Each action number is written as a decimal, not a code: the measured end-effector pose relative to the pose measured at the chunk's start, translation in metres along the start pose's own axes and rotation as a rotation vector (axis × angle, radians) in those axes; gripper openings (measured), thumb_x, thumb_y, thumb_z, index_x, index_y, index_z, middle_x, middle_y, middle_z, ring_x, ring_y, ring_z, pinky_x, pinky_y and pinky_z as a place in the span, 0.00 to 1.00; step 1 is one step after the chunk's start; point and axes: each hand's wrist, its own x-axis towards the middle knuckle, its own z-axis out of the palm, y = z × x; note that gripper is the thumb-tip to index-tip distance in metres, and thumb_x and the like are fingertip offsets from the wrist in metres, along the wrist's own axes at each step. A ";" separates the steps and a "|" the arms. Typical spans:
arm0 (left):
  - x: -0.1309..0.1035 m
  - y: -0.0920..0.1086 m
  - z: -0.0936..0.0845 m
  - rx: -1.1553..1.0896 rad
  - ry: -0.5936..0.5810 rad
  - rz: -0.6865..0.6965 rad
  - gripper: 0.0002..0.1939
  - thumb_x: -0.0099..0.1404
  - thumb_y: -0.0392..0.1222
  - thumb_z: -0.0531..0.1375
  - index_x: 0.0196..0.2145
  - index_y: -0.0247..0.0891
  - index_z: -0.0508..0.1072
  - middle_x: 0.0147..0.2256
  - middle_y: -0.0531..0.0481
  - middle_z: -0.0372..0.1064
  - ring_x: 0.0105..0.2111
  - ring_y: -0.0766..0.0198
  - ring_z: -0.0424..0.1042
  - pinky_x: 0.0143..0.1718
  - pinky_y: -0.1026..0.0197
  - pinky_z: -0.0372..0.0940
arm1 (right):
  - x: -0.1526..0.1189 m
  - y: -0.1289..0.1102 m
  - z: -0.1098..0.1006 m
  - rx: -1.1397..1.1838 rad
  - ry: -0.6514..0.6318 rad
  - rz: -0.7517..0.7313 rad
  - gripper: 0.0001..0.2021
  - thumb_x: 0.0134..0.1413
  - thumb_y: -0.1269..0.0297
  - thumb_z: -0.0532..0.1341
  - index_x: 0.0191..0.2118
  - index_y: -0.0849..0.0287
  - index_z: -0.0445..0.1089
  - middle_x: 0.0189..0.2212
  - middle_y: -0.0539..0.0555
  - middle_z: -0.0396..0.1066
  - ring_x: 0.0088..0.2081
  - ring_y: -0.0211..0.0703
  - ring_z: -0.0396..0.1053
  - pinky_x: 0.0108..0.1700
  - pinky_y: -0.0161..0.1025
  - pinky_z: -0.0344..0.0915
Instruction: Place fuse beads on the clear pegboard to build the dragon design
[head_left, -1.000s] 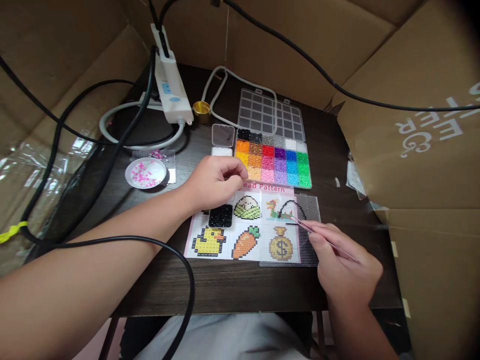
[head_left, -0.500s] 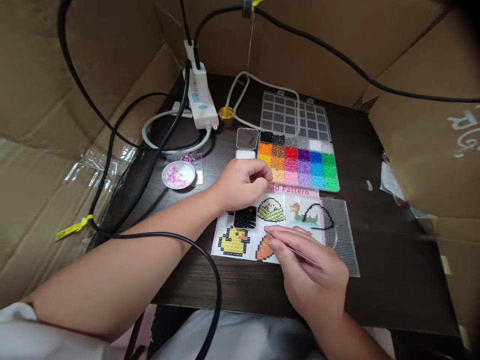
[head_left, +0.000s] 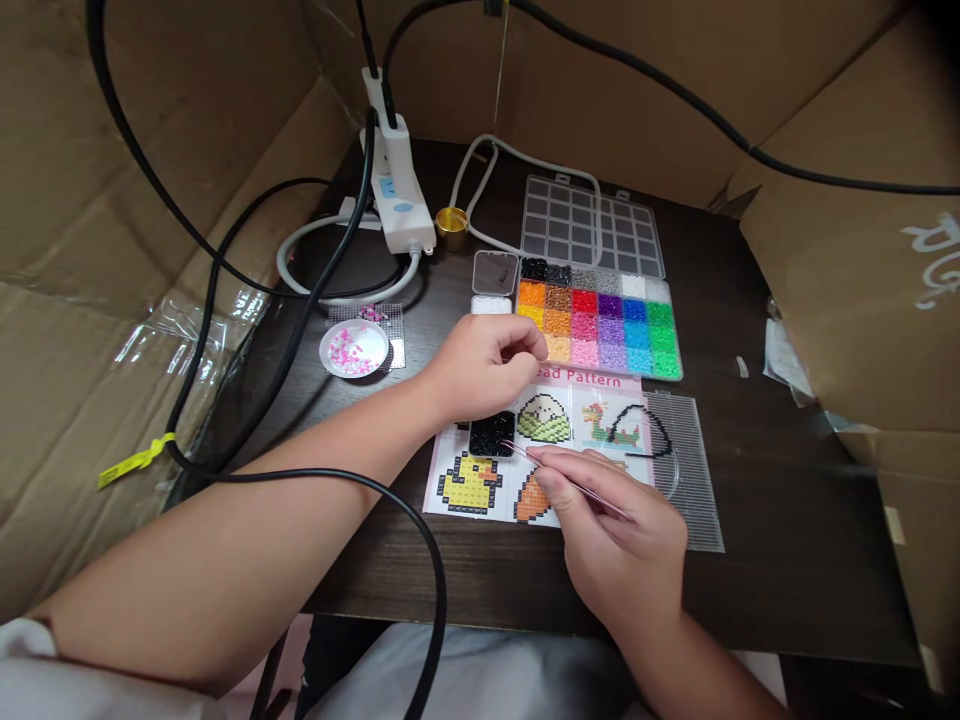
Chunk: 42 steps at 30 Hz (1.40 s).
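My right hand (head_left: 619,525) holds a pair of tweezers (head_left: 525,455), their tips reaching into a small clear box of black beads (head_left: 492,434). Above that box lies my left hand (head_left: 487,365), fingers curled and thumb near the forefinger; whether anything sits in them is hidden. A printed bead pattern sheet (head_left: 469,487) lies under the black bead box. To its right, a clear pegboard (head_left: 694,470) overlaps the sheet and carries a curved line of black beads (head_left: 666,435). Just beyond my left hand stands a sorted bead case (head_left: 596,318) with many colours.
At left, a white dish (head_left: 354,348) of pink and white beads rests on a small pegboard (head_left: 397,350). A power strip (head_left: 405,210), a gold cup (head_left: 452,228) and a white cord stand behind. A black cable (head_left: 322,470) crosses over my left forearm. Cardboard walls surround the table.
The view has shifted slightly. The tweezers' tips have moved slightly up at the black bead box's right side. My left hand keeps its curled pose.
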 end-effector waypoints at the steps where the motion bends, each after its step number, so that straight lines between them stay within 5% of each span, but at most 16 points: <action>1: 0.000 0.000 0.000 0.000 -0.001 -0.002 0.08 0.53 0.33 0.55 0.27 0.36 0.74 0.22 0.55 0.68 0.24 0.68 0.63 0.26 0.63 0.59 | 0.000 0.000 0.000 -0.003 -0.001 0.001 0.07 0.59 0.72 0.66 0.38 0.54 0.82 0.36 0.50 0.83 0.38 0.42 0.82 0.43 0.36 0.78; 19: 0.000 0.000 0.000 0.012 -0.002 0.001 0.08 0.53 0.34 0.55 0.26 0.36 0.74 0.23 0.54 0.69 0.24 0.68 0.65 0.27 0.63 0.60 | -0.001 -0.003 -0.007 0.036 0.045 0.085 0.07 0.59 0.69 0.66 0.38 0.50 0.83 0.36 0.50 0.83 0.36 0.44 0.82 0.38 0.38 0.80; 31: 0.002 0.000 -0.003 0.059 -0.006 -0.018 0.08 0.54 0.34 0.55 0.27 0.37 0.75 0.22 0.55 0.68 0.23 0.68 0.64 0.26 0.63 0.59 | -0.011 0.024 -0.064 -0.095 0.394 0.291 0.06 0.56 0.62 0.70 0.39 0.54 0.83 0.36 0.54 0.83 0.36 0.47 0.82 0.41 0.40 0.81; 42: 0.003 0.000 -0.005 0.071 -0.013 -0.062 0.08 0.53 0.35 0.56 0.27 0.38 0.76 0.24 0.53 0.73 0.23 0.66 0.66 0.26 0.62 0.60 | -0.013 0.046 -0.069 -0.122 0.273 0.229 0.06 0.57 0.64 0.68 0.38 0.52 0.84 0.35 0.53 0.83 0.35 0.45 0.82 0.35 0.36 0.78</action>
